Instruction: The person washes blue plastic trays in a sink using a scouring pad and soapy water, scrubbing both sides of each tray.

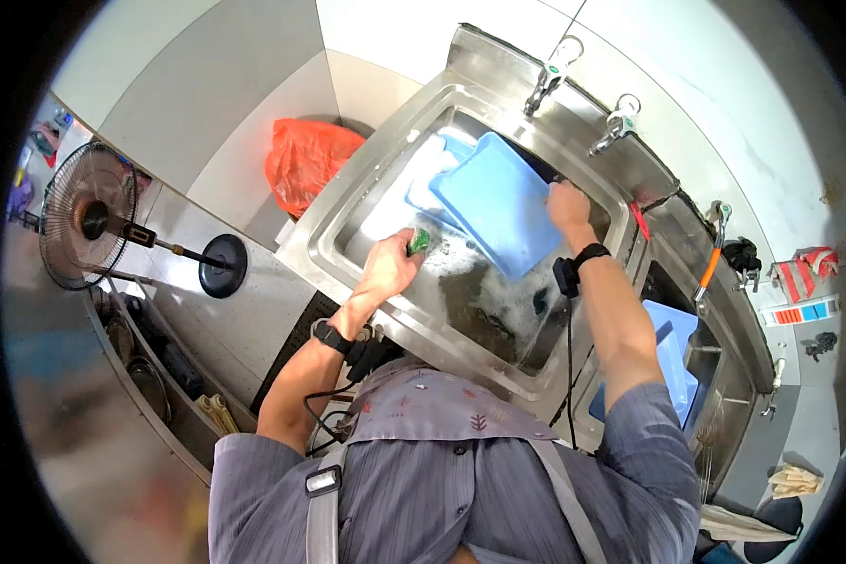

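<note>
My right hand grips the right edge of a light blue plastic tray, which is held tilted over the sink. In my left hand is a green scrubbing sponge, pinched between the fingers to the left of the tray. Behind the held tray, another light blue tray shows in part, lying in the water. Soapy water with white foam fills the steel sink. A small dark thing in the foam is too unclear to name.
Two taps rise behind the sink. Blue trays sit in the second basin at right. An orange-handled tap hose hangs there. A red plastic bag lies left of the sink, near a standing fan.
</note>
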`<action>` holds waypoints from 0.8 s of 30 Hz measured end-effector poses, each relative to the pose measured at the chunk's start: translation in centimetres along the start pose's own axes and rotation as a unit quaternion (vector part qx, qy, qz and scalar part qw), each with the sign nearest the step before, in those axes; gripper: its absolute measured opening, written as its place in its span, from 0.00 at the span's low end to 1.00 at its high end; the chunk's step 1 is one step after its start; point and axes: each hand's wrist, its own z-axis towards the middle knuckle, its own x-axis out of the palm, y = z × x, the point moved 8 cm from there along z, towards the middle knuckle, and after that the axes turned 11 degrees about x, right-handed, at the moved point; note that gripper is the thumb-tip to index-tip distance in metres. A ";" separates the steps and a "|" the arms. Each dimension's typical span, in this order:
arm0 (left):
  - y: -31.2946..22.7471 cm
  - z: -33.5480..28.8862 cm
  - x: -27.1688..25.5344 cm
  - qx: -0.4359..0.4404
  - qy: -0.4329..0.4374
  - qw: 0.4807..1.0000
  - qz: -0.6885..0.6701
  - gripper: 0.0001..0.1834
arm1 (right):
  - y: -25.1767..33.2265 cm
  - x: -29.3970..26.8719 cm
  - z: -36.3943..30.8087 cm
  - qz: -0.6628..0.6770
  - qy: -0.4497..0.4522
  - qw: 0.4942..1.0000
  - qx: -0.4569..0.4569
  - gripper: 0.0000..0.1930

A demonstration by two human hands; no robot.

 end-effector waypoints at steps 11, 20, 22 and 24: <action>0.0 -0.1 0.0 -0.030 0.010 0.999 0.018 0.15 | 3.3 2.9 -1.2 0.027 -0.029 0.997 -0.071 0.12; -0.1 0.3 -0.1 -0.027 0.008 0.999 0.031 0.14 | 2.4 -0.4 1.5 0.130 0.088 0.986 -0.057 0.16; -0.4 0.2 0.0 0.004 -0.019 1.000 0.019 0.13 | 2.2 -1.6 1.5 0.127 0.096 0.983 -0.091 0.15; -0.5 0.3 0.3 -0.004 -0.009 1.000 0.016 0.13 | 2.4 -2.9 1.1 0.125 0.106 0.978 -0.125 0.14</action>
